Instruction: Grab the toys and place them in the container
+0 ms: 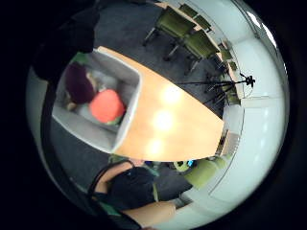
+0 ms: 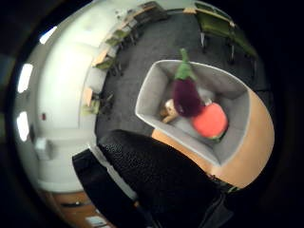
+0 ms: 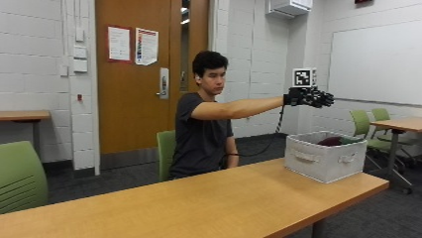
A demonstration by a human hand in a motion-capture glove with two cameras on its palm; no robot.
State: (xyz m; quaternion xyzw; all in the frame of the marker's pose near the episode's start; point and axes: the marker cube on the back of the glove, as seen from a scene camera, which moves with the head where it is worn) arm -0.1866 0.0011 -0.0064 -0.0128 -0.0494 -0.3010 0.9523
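hand (image 3: pixel 308 97): high above the bin (image 3: pixel 323 161), fingers loosely curled, holding nothing | toys: eggplant (image 2: pixel 186 95) and red plush (image 2: pixel 209 120) inside the bin, touching | handling: look soft, light; likely best grasped around the body

Dark T-shirt, black-gloved grip (image 3: pixel 310 97)

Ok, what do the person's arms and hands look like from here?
In the outside view the right hand wears a black glove with bulky, knobbly fingers. The right arm is bare up to the short sleeve of a dark grey T-shirt. The other hand cannot be made out.
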